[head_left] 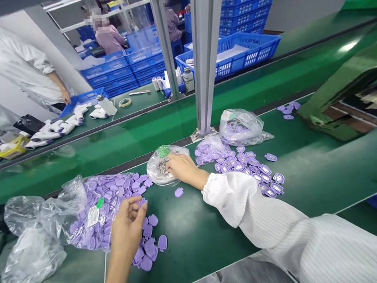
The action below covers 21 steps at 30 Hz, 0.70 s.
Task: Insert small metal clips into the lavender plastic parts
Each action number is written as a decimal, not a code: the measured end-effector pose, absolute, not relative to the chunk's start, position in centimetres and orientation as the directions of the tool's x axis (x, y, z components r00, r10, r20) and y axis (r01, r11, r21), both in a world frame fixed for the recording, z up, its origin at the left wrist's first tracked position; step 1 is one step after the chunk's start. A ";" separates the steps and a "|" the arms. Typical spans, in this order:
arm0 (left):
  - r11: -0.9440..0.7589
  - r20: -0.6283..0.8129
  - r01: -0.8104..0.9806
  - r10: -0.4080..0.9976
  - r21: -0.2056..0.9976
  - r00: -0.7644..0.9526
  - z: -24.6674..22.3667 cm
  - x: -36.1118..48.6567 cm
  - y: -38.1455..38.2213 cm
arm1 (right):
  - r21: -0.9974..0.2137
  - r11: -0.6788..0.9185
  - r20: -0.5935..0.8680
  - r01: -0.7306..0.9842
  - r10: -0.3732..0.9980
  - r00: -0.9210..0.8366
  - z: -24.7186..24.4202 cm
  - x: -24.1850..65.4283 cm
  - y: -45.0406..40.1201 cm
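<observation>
My left hand (128, 222) is closed in a pinch, with a small purple plastic piece (143, 202) showing between thumb and fingertips. Beside it a clear bag (94, 215) spills flat purple pieces onto the green bench. More loose purple pieces (150, 247) lie just right of my left wrist. My right hand (181, 166) reaches into an open clear bag (154, 169) of small shiny metal parts (163, 166). Its fingers are bent together among those parts, and whatever they grip is hidden. One single purple piece (179, 192) lies below this bag.
Purple pieces with metal fitted in them (244, 165) spread right of my right hand, near two more clear bags. A green machine (347, 99) stands at the right. An upright metal post (205, 59) rises behind the bench. Beyond are blue crates (246, 53) and co-workers.
</observation>
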State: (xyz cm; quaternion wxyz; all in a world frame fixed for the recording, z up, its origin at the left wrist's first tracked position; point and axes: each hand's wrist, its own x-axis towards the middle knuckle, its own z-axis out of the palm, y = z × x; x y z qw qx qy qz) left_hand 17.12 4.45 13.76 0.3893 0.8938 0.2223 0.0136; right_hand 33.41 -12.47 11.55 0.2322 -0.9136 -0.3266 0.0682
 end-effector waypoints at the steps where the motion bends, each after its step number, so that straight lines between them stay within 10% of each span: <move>1: -0.498 -0.202 0.372 0.361 0.783 0.910 13.6 16.7 3.8 | -0.478 -0.674 0.037 0.564 0.626 0.779 11.5 33.4 -12.7; 5: -0.335 -0.398 0.410 0.109 0.848 0.911 12.7 16.4 -0.5 | -0.697 -0.563 0.055 0.444 0.576 0.816 11.3 33.8 -13.7; 8: -0.427 -0.296 0.291 0.058 0.856 0.954 11.8 17.2 -2.9 | -0.964 -0.265 -0.128 0.017 0.522 0.843 11.4 34.3 -14.0; 11: -0.431 -0.219 0.250 0.121 0.867 0.968 11.2 17.6 -3.6 | -0.952 -0.050 -0.284 -0.302 0.508 0.813 11.4 34.7 -14.3; 21: -0.106 -0.393 0.404 0.106 0.909 0.913 10.0 16.7 -3.7 | -0.968 -0.180 -0.233 -0.176 0.378 0.896 10.5 35.4 -13.8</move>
